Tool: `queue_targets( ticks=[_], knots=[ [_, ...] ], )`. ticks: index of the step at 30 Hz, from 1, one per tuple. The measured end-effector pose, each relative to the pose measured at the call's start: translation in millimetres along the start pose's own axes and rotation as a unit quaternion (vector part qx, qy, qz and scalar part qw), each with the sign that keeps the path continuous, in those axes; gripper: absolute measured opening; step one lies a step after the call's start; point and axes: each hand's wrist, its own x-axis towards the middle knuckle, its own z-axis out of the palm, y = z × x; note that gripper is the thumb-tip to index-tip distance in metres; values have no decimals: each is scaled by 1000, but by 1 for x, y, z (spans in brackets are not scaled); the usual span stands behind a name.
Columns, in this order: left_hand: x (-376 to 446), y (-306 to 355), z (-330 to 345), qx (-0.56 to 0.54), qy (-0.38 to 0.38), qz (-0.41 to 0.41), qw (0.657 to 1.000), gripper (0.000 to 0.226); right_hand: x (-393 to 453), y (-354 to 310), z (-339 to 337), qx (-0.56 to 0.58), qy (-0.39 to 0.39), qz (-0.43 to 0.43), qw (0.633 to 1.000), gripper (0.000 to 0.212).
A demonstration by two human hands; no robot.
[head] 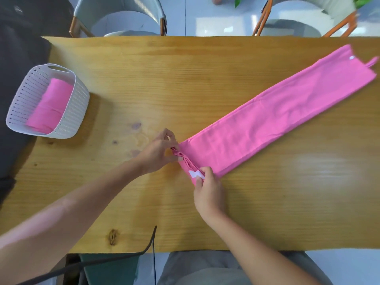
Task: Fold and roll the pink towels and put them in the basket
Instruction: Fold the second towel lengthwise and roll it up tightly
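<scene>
A pink towel point(277, 112) lies folded into a long strip, running diagonally from the table's middle to its far right corner. Its near end is turned over into a small fold with a white label showing. My left hand point(158, 151) pinches that turned end at its left side. My right hand point(207, 190) pinches the same end at its right side, thumb on the white label. A white perforated basket point(80, 99) stands at the table's left edge with one rolled pink towel point(49, 105) lying inside it.
The wooden table point(144, 79) spans the view. Two chairs point(123, 19) stand beyond its far edge. A dark cable point(153, 239) hangs over the near edge by my lap. Dark fabric lies to the left of the basket.
</scene>
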Motion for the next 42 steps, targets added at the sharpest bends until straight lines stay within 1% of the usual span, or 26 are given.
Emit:
queue_targets(
  ticks=[3, 5, 7, 9, 10, 11, 13, 14, 16, 18, 20, 22, 24, 28, 30, 33, 35, 37, 39, 40, 42],
  knots=[
    [17, 9, 10, 3, -22, 3, 1000, 18, 6, 3, 0, 33, 25, 33, 999, 18],
    [26, 14, 19, 38, -28, 9, 999, 20, 5, 0, 0, 19, 47, 29, 998, 24],
    [31, 17, 28, 61, -11, 4, 998, 26, 5, 1, -2, -63, 83, -33, 994, 33],
    [30, 16, 34, 95, 42, 9, 995, 34, 8, 8, -5, -127, 81, -142, 978, 32],
    [27, 16, 35, 135, 72, 39, 987, 33, 11, 12, -6, -140, 61, -199, 968, 30],
    [24, 14, 37, 179, 91, 90, 976, 26, 14, 16, -7, -145, 41, -246, 957, 29],
    [16, 6, 39, 249, 64, 207, 944, 10, 19, 20, -10, -151, 21, -298, 942, 29],
    [11, 3, 39, 268, 37, 244, 931, 15, 19, 20, -10, -158, 19, -308, 938, 29],
    [4, -7, 40, 294, 0, 278, 914, 27, 16, 19, -9, -173, 16, -293, 940, 30],
    [0, -13, 37, 300, -17, 289, 909, 29, 10, 17, -4, -200, -13, -231, 952, 34],
    [-1, -17, 33, 297, -34, 291, 909, 32, 3, 16, 1, -230, -33, -172, 957, 46],
    [1, -16, 29, 302, -42, 294, 906, 34, -1, 15, 5, -232, -22, -139, 962, 57],
    [5, -12, 26, 306, -44, 298, 903, 35, -1, 13, 7, -245, -5, -123, 962, 53],
    [12, -4, 24, 322, -23, 308, 895, 26, 2, 9, 1, -228, 23, -109, 967, 38],
    [16, 2, 24, 318, -13, 289, 903, 27, 5, 12, -5, -207, 33, -116, 971, 27],
    [28, 14, 26, 272, -2, 214, 938, 23, 14, 21, -17, -114, 29, -97, 988, 18],
    [40, 21, 27, 216, -14, 155, 964, 20, 25, 25, -24, -53, 36, -56, 996, 15],
    [54, 29, 29, 167, -33, 112, 979, 16, 35, 26, -27, -16, 50, -1, 999, 13],
    [66, 36, 30, 134, -38, 90, 986, 12, 39, 25, -29, 0, 72, 25, 997, 10],
    [71, 39, 32, 126, -32, 80, 988, 11, 39, 25, -30, -3, 89, 21, 996, 10],
    [75, 44, 36, 132, 4, 78, 988, 12, 40, 27, -33, -38, 116, -20, 992, 17]
  ],
)
